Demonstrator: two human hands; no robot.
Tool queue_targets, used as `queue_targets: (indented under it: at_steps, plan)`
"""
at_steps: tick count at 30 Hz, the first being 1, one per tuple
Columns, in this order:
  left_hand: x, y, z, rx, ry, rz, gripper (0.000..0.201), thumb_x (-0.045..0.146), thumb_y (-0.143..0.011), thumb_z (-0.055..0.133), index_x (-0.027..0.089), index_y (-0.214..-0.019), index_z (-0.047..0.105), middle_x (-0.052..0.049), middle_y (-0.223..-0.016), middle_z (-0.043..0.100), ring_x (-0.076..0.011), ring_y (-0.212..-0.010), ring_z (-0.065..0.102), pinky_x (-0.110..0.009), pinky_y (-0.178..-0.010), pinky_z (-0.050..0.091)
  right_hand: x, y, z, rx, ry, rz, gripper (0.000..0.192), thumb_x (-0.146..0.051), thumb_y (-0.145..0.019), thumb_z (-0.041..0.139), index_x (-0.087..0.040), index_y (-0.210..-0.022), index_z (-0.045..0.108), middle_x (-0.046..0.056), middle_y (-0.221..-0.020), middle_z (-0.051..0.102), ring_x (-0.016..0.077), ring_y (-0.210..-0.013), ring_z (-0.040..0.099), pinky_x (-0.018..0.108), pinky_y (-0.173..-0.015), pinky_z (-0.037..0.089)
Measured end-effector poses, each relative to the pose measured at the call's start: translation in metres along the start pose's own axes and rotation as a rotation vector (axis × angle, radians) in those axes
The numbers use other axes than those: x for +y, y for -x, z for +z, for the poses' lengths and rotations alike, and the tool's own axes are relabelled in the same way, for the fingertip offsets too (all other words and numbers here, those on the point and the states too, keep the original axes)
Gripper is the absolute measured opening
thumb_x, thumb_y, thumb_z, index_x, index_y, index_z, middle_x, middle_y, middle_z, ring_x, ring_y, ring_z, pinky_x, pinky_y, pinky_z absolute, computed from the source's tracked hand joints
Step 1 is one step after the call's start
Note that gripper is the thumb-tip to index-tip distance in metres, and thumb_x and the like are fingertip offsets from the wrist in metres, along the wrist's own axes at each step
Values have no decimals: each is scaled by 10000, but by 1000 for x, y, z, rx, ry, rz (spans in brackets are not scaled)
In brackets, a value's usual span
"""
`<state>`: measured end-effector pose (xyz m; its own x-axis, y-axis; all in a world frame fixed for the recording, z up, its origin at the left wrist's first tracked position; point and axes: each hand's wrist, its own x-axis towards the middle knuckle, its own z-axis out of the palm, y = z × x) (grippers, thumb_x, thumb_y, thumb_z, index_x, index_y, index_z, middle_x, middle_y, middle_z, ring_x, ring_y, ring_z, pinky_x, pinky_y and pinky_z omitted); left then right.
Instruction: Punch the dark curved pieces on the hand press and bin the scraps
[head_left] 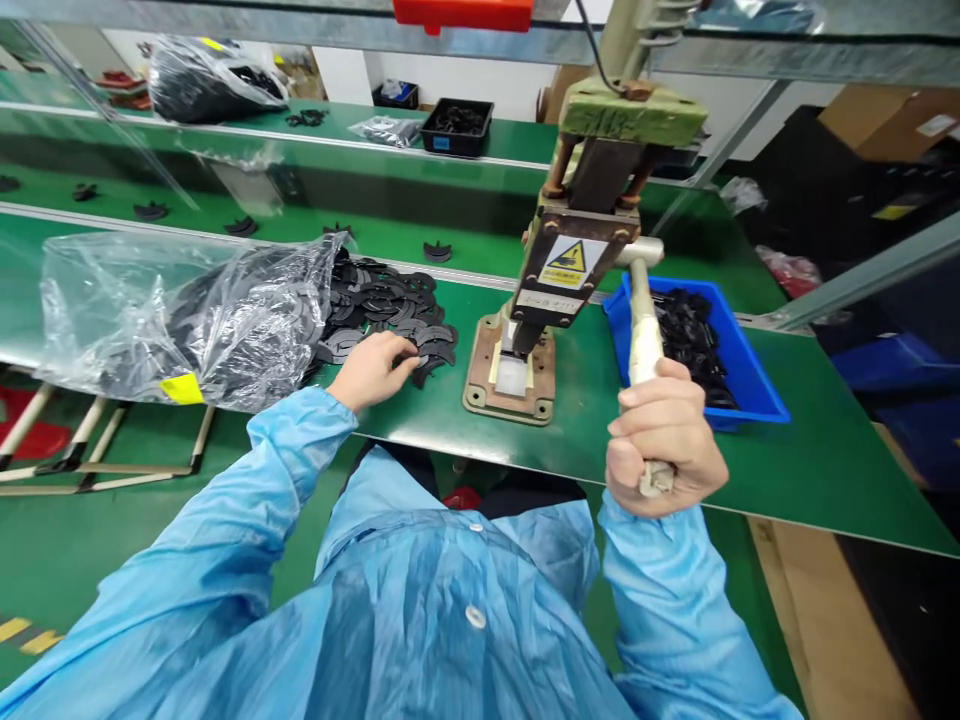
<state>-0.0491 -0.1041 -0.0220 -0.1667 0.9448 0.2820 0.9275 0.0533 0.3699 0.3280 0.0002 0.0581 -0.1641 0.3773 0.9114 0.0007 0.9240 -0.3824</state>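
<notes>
My left hand (377,370) is at the near right edge of a loose pile of black curved plastic parts (390,305). Its thumb and forefinger close together on one of these parts. My right hand (667,440) is wrapped round the pale, tape-covered lever handle (645,330) of a green hand press (585,230). The handle points toward me. Beneath the ram, the press base (481,385) carries a whitish block (512,376). A clear plastic bag (247,330) of the same black parts lies open beside the pile.
Right of the press stands a blue bin (750,375) with small black parts. Behind it all runs a green strip with spaced black parts (437,251). Farther back are a black tray (457,128) and a filled bag (214,80). A metal shelf beam (300,28) crosses above.
</notes>
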Motion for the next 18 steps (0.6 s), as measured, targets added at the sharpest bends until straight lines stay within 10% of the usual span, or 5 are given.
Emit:
queue_targets:
  at_steps: [8, 18]
  plan:
    - [31, 27, 34, -49, -229, -55, 356, 541, -1032, 614, 209, -1060, 739, -146, -1030, 723, -315, -1039, 693, -413, -875, 470, -1, -2, -2, -16, 4, -25, 189, -329, -795, 721, -305, -691, 564, -50, -624, 644, 247, -780, 700, 690, -1103, 528]
    - [40, 21, 30, -226, -131, -28, 400, 443, -1036, 617, 220, -1365, 652, -136, -1271, 706, -313, -1212, 669, -415, -1015, 501, 0, -3, -2, -22, -40, -93, 202, -232, -811, 752, -239, -715, 574, -51, -674, 653, 189, -837, 709, 615, -1137, 527]
